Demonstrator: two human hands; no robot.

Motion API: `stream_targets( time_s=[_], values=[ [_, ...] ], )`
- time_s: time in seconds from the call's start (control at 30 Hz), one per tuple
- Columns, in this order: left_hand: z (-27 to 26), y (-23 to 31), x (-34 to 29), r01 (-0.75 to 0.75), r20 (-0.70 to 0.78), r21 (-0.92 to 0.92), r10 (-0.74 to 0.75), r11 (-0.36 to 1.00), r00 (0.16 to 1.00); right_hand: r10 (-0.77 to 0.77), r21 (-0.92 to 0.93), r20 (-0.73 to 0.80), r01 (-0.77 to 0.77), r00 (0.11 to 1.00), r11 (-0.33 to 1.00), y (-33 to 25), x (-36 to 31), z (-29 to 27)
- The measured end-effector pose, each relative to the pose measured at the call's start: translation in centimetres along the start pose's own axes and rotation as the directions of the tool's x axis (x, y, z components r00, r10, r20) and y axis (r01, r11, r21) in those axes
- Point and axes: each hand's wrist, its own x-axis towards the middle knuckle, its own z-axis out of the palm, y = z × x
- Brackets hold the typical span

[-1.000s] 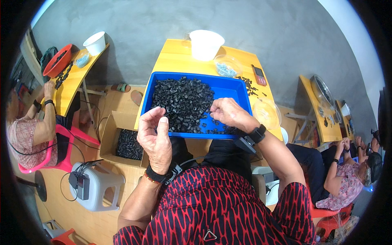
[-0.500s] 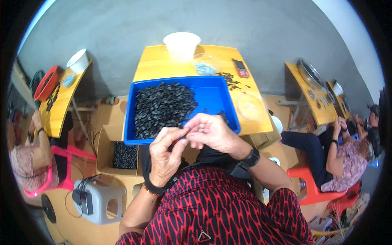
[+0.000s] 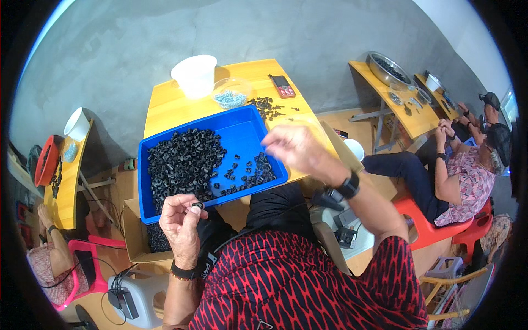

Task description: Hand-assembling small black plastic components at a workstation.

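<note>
A small black plastic part point(image 3: 198, 205) is pinched between the thumb and fingers of my left hand point(image 3: 180, 228), just off the near left corner of a blue tray point(image 3: 242, 132). On the tray's left side lies a big heap of similar black parts point(image 3: 184, 159). A smaller scatter of black pieces point(image 3: 258, 175) lies at its near right. My right hand point(image 3: 300, 154) hovers over the tray's right edge, its fingers bent and smeared by motion. Whether anything is in them cannot be made out.
On the yellow table point(image 3: 165, 102) are a white bucket point(image 3: 193, 77), a clear bowl of pale blue pieces point(image 3: 231, 94), loose black pieces point(image 3: 267, 107) and a red phone point(image 3: 283, 87). A cardboard box point(image 3: 135, 231) stands below left. Other people sit at side tables.
My hands were together before the tray; now they are apart, the right one moved out to the right and the left one lower left. The whole view has swung, shifting the table leftward.
</note>
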Motion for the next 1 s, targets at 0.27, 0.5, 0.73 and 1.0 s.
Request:
stream_targets(
  time_s=[0.27,0.5,0.73,1.0],
  values=[
    [0.1,-0.5,0.1,0.058,-0.034,0.045,-0.057,0.997,0.998,0.365,-0.667,0.179,-0.160,0.914,0.728,8.1,-0.1,-6.6],
    [0.0,-0.2,0.1,0.073,-0.040,0.006,-0.072,0.997,0.997,0.355,-0.733,0.323,-0.006,0.877,0.680,7.8,0.3,-5.5],
    [0.1,-0.4,0.2,0.083,-0.032,0.024,-0.082,0.996,0.996,0.270,-0.702,0.322,0.038,0.908,0.711,8.4,-0.1,-5.2],
    [-0.1,-0.7,0.2,0.079,-0.024,0.033,-0.078,0.996,0.997,0.284,-0.676,0.323,0.010,0.903,0.737,8.0,-0.2,-4.7]
  ],
)
